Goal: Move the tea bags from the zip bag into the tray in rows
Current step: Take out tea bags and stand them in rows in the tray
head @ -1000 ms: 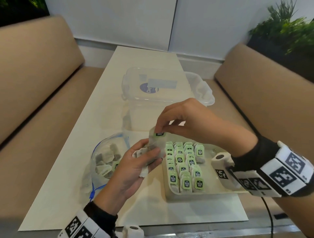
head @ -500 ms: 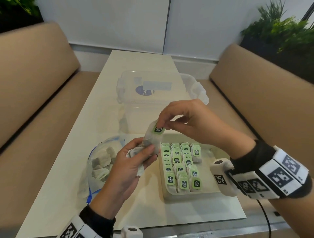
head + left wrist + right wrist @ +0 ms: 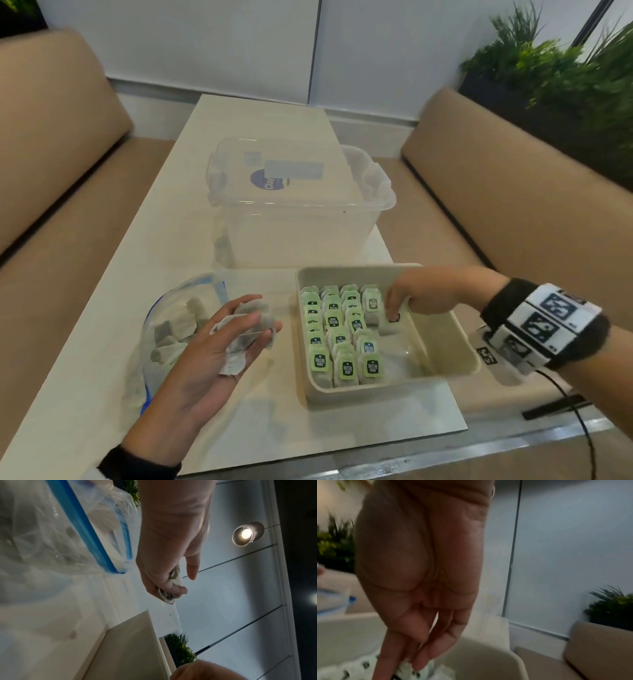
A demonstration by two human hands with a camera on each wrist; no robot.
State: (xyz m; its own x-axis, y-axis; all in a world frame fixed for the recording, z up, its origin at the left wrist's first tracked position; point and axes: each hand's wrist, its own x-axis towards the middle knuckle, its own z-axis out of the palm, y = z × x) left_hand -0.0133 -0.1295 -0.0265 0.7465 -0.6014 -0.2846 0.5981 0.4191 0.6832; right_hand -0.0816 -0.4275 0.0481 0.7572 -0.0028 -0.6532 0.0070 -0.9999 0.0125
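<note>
Right hand (image 3: 419, 297) sets one tea bag (image 3: 388, 325) beside three rows (image 3: 337, 337).

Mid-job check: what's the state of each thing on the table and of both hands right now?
zip bag: open, tea bags left inside.
tray: three rows filled, fourth begun.
left hand: holds loose tea bags.
right hand: pinches one tea bag into the tray.
clear tub: lid on.

Left hand (image 3: 171, 534) gripping tea bags (image 3: 169, 597), zip bag (image 3: 51, 534) beside
</note>
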